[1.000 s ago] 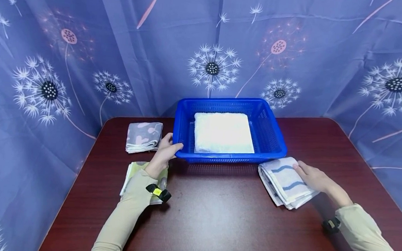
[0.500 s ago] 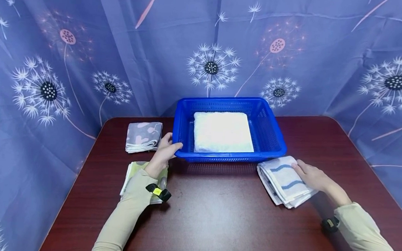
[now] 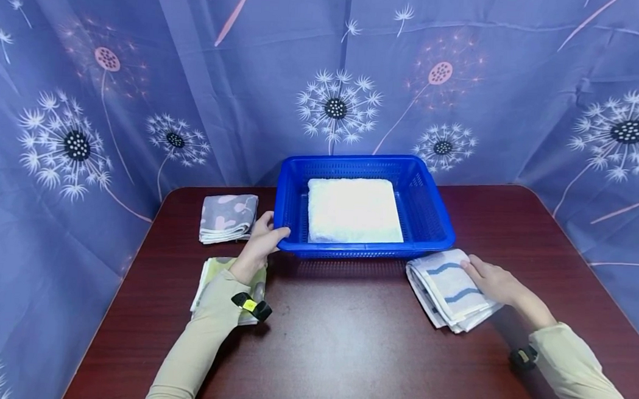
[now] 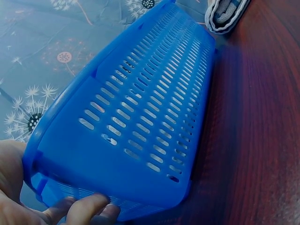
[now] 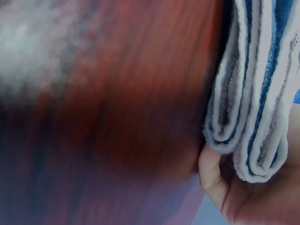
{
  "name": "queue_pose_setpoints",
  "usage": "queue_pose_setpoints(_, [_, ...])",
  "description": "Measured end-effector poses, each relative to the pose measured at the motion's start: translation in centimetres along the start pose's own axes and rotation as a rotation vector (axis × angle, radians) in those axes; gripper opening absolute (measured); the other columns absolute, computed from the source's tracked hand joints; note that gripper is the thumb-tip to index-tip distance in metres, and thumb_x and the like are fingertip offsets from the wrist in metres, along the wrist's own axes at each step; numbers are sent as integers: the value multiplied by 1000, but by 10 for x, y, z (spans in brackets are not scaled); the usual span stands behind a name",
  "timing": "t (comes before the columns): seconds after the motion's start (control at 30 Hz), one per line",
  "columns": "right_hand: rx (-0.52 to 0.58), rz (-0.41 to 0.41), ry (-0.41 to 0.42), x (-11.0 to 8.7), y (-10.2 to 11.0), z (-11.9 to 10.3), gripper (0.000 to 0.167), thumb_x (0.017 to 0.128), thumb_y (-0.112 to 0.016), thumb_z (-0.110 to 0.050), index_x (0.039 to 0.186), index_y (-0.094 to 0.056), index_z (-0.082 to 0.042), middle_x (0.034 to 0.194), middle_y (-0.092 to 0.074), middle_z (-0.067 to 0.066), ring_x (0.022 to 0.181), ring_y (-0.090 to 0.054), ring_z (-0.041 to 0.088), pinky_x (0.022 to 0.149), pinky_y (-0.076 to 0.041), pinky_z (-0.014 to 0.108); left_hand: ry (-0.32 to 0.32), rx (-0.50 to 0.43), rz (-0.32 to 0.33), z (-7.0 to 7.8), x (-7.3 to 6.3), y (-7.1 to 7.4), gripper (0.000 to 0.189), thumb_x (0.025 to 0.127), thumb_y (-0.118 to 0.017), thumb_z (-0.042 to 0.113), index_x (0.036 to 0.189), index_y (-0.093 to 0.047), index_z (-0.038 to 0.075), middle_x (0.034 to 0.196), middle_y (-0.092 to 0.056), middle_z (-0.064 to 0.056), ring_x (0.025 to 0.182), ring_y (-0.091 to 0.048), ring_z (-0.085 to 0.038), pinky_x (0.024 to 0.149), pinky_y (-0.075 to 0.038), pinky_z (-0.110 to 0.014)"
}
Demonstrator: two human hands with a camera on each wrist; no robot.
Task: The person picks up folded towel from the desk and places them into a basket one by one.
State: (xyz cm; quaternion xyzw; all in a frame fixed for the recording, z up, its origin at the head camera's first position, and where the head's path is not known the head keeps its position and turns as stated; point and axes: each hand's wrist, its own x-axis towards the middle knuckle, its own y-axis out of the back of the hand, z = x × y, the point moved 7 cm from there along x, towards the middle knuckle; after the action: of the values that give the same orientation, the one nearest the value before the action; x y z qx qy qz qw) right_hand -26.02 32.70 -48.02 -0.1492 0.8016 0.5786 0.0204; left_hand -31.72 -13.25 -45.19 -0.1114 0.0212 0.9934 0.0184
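At the front right corner of the basket [image 3: 349,246], the striped towel [image 3: 451,287] sits folded in several layers, white-edged with blue wavy bands on top. Right hand [image 3: 495,282] grips its right edge, thumb over the upper face; whether the towel's underside meets the table cannot be told. Basket: blue, slotted walls, near the back of the table. Left hand [image 3: 262,242] grips its front left corner, thumb over the rim, other fingers outside, against the wall. White towel [image 3: 354,211] lies flat and folded inside the basket, left of centre. To the left of the basket, on the table: grey towel [image 3: 227,218] with pink shapes, folded; nearer the person, green towel [image 3: 216,272], partly hidden by the left sleeve [image 3: 195,350]. Table [image 3: 343,347]: dark red-brown wood grain, glossy. Behind it, curtain [image 3: 261,68], blue-violet with dandelion print.
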Motion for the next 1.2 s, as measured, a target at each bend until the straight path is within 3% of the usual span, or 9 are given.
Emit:
queue_pose_setpoints(0.43, [-3,-4,-5,1,0,-2,62,105,-25,-41,138,-35,11,135,-45,38,120,-46,55,95,-40,63,-4,1,9,0,0,2,38,86,-51,-2,123,-44,0,123,-55,-27,103,-58,-30,72,-51,-27])
queue_pose_setpoints(0.73, [2,-5,-14,0,-2,-4,64,105,-24,-41,139,-34,13,134,-44,39,120,-46,55,95,-40,64,-2,6,1,0,0,1,37,86,-51,0,122,-44,1,127,-54,-29,110,-56,-36,73,-51,-28])
queue_pose_setpoints(1.2, [-14,-1,-11,1,-3,-7,63,106,-23,-41,138,-35,12,133,-46,38,119,-47,55,94,-41,63,-6,2,6,0,1,0,37,86,-51,-2,122,-44,0,125,-54,-27,103,-57,-30,72,-51,-27])
